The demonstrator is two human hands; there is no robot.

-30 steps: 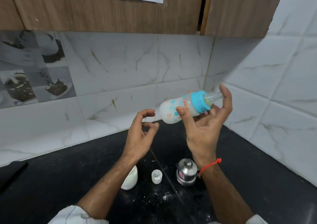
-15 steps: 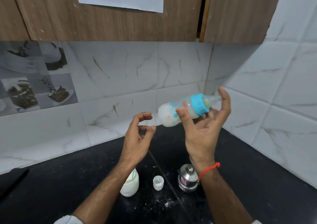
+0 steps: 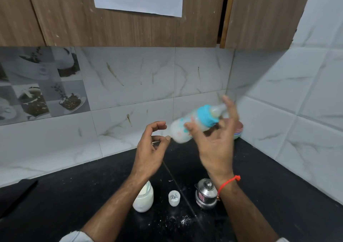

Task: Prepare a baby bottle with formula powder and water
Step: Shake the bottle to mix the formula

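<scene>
Bottle held in right hand above desk, long axis near level, teat toward right. Left hand just beside bottle base, half curled, empty.

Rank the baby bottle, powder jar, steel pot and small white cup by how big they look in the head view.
1. baby bottle, though it is raised nearer the camera
2. powder jar and steel pot, too alike to separate
3. small white cup, clearly smallest

White sleeve cuffs; red thread bracelet on right wrist.
</scene>
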